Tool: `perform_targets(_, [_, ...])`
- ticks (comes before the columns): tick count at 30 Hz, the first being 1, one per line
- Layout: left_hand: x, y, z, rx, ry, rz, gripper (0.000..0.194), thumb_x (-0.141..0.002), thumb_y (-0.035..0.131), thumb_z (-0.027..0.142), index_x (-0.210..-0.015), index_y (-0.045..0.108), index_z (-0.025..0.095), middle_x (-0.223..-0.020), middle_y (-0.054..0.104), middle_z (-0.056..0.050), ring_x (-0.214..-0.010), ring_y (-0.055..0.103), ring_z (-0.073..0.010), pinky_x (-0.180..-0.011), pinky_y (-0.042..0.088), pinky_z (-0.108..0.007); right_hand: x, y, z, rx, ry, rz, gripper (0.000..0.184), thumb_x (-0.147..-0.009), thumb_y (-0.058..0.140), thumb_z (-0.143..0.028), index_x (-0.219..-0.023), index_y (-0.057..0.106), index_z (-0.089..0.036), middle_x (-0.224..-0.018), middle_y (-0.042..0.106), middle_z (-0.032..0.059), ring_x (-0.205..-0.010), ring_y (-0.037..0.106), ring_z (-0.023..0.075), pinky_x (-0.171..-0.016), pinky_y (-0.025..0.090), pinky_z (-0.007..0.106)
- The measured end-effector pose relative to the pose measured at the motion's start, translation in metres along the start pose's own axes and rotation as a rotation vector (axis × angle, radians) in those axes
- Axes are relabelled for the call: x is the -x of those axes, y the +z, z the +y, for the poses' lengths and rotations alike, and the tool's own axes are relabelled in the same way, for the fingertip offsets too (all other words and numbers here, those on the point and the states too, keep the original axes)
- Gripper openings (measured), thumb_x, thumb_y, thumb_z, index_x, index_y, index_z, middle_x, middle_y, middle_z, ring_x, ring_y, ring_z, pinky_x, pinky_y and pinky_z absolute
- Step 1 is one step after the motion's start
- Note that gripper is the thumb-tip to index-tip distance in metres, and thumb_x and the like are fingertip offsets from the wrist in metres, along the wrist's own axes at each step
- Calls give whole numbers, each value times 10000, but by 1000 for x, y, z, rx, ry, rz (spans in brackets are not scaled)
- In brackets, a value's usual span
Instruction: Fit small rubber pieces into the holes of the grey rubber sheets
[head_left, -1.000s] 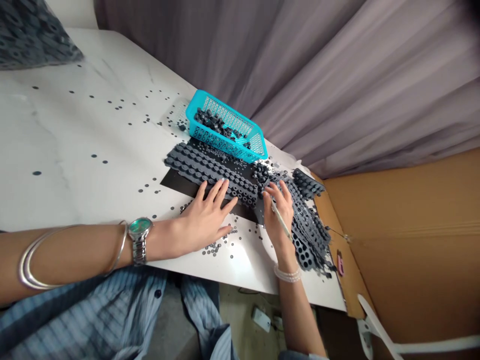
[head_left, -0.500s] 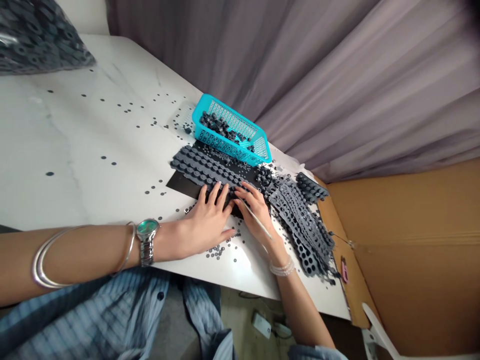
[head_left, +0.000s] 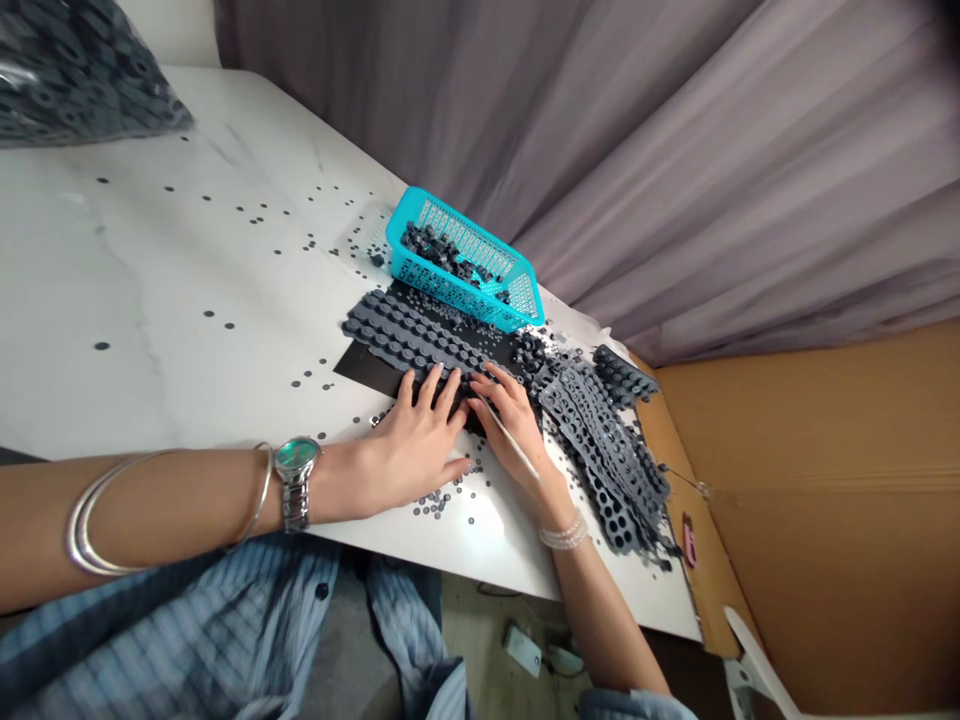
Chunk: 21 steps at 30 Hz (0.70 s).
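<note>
My left hand (head_left: 415,443) lies flat with fingers spread on the near edge of a dark grey rubber sheet (head_left: 420,337) studded with round parts, which rests on a black mat (head_left: 360,364). My right hand (head_left: 514,427) sits right beside it on the same sheet, fingers curled round a thin pale stick (head_left: 510,440) that runs back along the hand. Small black rings (head_left: 439,500) lie scattered on the white table just below both hands.
A turquoise basket (head_left: 517,300) with black parts stands behind the sheet. Emptied, holed rubber sheets (head_left: 607,450) pile up to the right by the table edge. A bag of parts (head_left: 75,80) sits far left. Curtain behind, cardboard wall (head_left: 825,480) at right.
My right hand has moved left from the pile of holed sheets to sit next to my left hand on the studded sheet. The view has shifted slightly.
</note>
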<state>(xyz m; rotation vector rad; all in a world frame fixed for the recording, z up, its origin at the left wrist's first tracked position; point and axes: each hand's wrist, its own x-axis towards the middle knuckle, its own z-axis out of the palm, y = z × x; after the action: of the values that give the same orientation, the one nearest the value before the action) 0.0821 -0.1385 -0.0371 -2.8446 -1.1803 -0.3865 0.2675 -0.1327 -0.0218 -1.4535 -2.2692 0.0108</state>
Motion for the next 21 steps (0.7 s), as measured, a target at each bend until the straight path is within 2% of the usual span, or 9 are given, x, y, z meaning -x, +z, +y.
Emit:
perform_targets(8, [1,-2,0,-2,5,0,702,-906,444,591,-1380,513,78,-1517,328,-271,-1405,269,-469,-1086,252,-639,-4,5,2,52,-103,-68,275,-1004,381,-275,-1187,559,-172,-1243,633,154,-1392,406,239,-1065,472,475])
perform_targets(12, [1,-2,0,-22,9,-4,722,-912,436,585,-1412,465,65,-1506,334,-289,-1395,292,-467,-1084,257,-637,-7,9,5,30,-110,-31,282,-1007,348,-257,-1183,552,-172,-1218,619,156,-1420,359,220,-1098,460,445])
perform_targets(18, [0,-3,0,-10,-8,-23,720,-909,453,573,-1431,439,78,-1514,314,-295,-1386,304,-473,-1084,247,-640,4,-11,17,104,127,253,260,-1010,336,-286,-1172,525,-209,-1216,598,148,-1410,366,262,-1065,445,547])
perform_targets(21, [0,-2,-1,14,-1,-29,723,-914,434,581,-1447,420,93,-1537,280,-277,-1408,264,-465,-1098,228,-633,16,-22,26,180,219,255,232,-1005,364,-310,-1062,567,-214,-1111,643,124,-1390,391,298,-1073,392,602])
